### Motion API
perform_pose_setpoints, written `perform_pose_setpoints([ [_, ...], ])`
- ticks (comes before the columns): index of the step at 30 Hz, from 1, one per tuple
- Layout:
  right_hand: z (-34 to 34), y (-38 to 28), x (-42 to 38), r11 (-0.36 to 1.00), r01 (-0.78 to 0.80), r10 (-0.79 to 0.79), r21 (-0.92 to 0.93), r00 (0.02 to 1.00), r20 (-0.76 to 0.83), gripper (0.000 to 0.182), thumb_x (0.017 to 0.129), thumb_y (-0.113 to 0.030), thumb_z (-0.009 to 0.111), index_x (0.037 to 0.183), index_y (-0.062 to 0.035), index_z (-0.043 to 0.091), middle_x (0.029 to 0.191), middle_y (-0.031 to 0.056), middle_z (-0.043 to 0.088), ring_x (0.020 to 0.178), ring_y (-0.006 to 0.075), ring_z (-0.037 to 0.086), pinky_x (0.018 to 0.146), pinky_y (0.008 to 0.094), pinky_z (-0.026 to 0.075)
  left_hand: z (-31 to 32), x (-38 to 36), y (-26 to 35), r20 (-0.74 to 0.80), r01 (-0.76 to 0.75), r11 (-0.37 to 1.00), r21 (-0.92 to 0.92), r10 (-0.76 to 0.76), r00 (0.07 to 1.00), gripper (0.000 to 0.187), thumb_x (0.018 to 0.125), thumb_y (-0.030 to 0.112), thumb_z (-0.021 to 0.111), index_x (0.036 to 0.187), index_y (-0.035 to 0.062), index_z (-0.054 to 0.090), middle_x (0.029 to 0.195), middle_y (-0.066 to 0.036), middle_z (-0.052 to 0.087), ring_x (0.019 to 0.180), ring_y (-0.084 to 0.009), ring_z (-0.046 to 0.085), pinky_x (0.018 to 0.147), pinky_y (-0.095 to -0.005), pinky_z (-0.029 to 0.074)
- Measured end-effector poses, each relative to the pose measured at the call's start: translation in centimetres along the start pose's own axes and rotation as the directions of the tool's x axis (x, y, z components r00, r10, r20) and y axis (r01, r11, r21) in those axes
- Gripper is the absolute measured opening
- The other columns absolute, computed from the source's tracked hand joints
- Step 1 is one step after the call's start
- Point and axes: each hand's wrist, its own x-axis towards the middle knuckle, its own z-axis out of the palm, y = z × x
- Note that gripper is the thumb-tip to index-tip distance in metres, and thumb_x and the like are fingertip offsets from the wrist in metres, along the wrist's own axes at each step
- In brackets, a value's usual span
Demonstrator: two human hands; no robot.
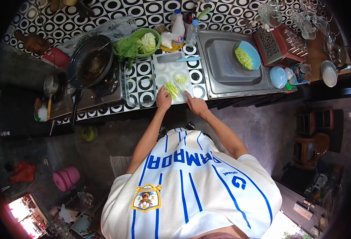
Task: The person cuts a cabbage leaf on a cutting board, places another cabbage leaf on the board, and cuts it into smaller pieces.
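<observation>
On a pale translucent cutting board (163, 71) lie long green vegetable strips (171, 91) and a small pile of chopped green pieces (180, 79). My left hand (164, 99) is at the board's front edge, its fingers closed on the strips. My right hand (196, 105) is wrapped round the handle of a knife (179, 87), whose blade points up and left between strips and chopped pile. A cleaver with a light blue handle (188, 59) lies across the back of the board. To the right, a blue bowl (255, 54) holds chopped green pieces.
A black wok (91, 61) sits on the stove at left. Behind the board are a green basket (158, 40) of leafy vegetables, a white bottle (178, 30) and a clear bottle (192, 34). The blue bowl rests on an upturned grey tub (223, 63) in the sink.
</observation>
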Motion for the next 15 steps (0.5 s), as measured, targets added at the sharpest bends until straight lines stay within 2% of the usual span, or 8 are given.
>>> perform_pose_setpoints([
  [3, -1.1, 2.0, 1.8, 0.999, 0.041, -0.041, 0.002, 0.999, -0.03, 0.037, 0.104, -0.028, 0.048, 0.135, -0.0082, 0.047, 0.072, 0.022, 0.067, 0.067, 0.0437, 0.066, 0.061, 0.0562, 0.05, -0.3, 1.3, 0.8, -0.005, 0.019, 0.999, -0.051, -0.019, 1.0, 0.059, 0.09, 0.004, 0.061, 0.146, -0.0027, 0.045, 0.133, -0.022, 0.058, 0.109, -0.0294, 0.067, 0.088, -0.0359, 0.056],
  [4, -2.0, 2.3, 2.6, 1.0, 0.02, -0.021, -0.02, 0.998, -0.067, 0.032, 0.103, -0.027, 0.048, 0.128, -0.0073, 0.05, 0.077, 0.0216, 0.067, 0.074, 0.0432, 0.066, 0.065, 0.0562, 0.05, -0.5, 1.5, 1.6, -0.011, 0.018, 0.998, -0.059, -0.018, 1.0, 0.058, 0.09, 0.005, 0.062, 0.145, -0.002, 0.046, 0.133, -0.021, 0.059, 0.109, -0.0291, 0.067, 0.09, -0.036, 0.056],
  [7, -3.9, 3.9, 6.5, 0.982, 0.186, -0.184, -0.023, 0.939, -0.289, 0.024, 0.096, -0.016, 0.058, 0.117, -0.0066, 0.061, 0.091, 0.019, 0.063, 0.087, 0.0399, 0.063, 0.075, 0.0511, 0.05, -1.1, 3.4, 3.4, -0.034, 0.016, 0.997, -0.08, -0.019, 0.999, 0.057, 0.091, 0.008, 0.063, 0.144, -0.0003, 0.047, 0.132, -0.02, 0.061, 0.111, -0.0285, 0.067, 0.094, -0.0363, 0.055],
  [10, -5.4, 3.9, 10.5, 0.991, 0.124, -0.136, -0.059, 0.951, -0.278, 0.024, 0.094, -0.017, 0.061, 0.116, -0.0117, 0.069, 0.1, 0.0122, 0.062, 0.1, 0.0332, 0.06, 0.084, 0.0474, 0.049, -1.0, 5.1, 3.6, -0.046, 0.017, 0.996, -0.083, -0.021, 0.999, 0.057, 0.09, 0.008, 0.064, 0.144, 0.0001, 0.048, 0.133, -0.019, 0.061, 0.112, -0.0289, 0.066, 0.094, -0.0366, 0.055],
  [13, -5.4, 3.4, 14.2, 0.99, 0.116, -0.131, -0.078, 0.964, -0.231, 0.024, 0.092, -0.017, 0.064, 0.113, -0.0147, 0.074, 0.1, 0.0103, 0.062, 0.104, 0.032, 0.058, 0.087, 0.0468, 0.046, -0.8, 6.2, 3.6, -0.047, -0.001, 0.998, -0.068, -0.002, 0.999, 0.057, 0.09, 0.006, 0.064, 0.144, 0.0002, 0.048, 0.133, -0.02, 0.059, 0.113, -0.0295, 0.065, 0.092, -0.037, 0.056],
  [15, -4.1, 3.5, 16.8, 0.987, 0.156, -0.16, -0.034, 0.955, -0.249, 0.027, 0.086, -0.013, 0.067, 0.111, -0.0173, 0.077, 0.102, 0.0102, 0.062, 0.106, 0.0318, 0.057, 0.089, 0.0463, 0.045, -0.3, 6.6, 3.4, -0.048, -0.027, 0.996, -0.087, 0.023, 0.999, 0.057, 0.089, 0.005, 0.063, 0.144, -0.0001, 0.048, 0.133, -0.02, 0.057, 0.112, -0.0304, 0.064, 0.09, -0.0374, 0.056],
])
